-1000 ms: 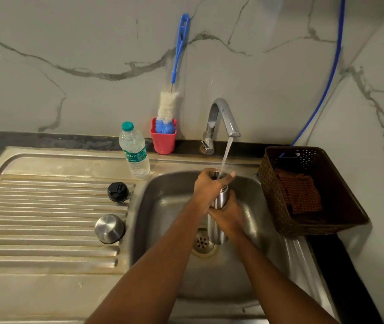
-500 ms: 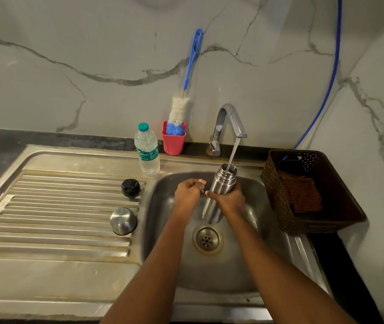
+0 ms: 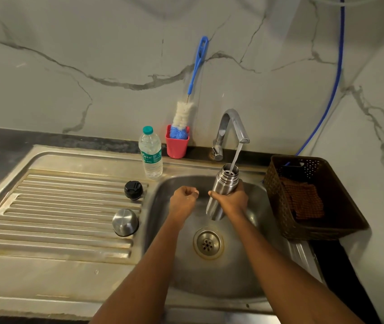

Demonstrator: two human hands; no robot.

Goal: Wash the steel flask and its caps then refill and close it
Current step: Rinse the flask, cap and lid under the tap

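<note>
Gripping flask (image 3: 223, 183) w/ right hand (image 3: 232, 200) (left hand (image 3: 182, 200) released).

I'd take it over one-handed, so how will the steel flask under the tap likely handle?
Probably slippery: the steel flask is smooth metal under the running stream. Likely growing heavier, since that water falls into its open mouth. The right hand holds it tilted, so it may spill if jolted.
</note>
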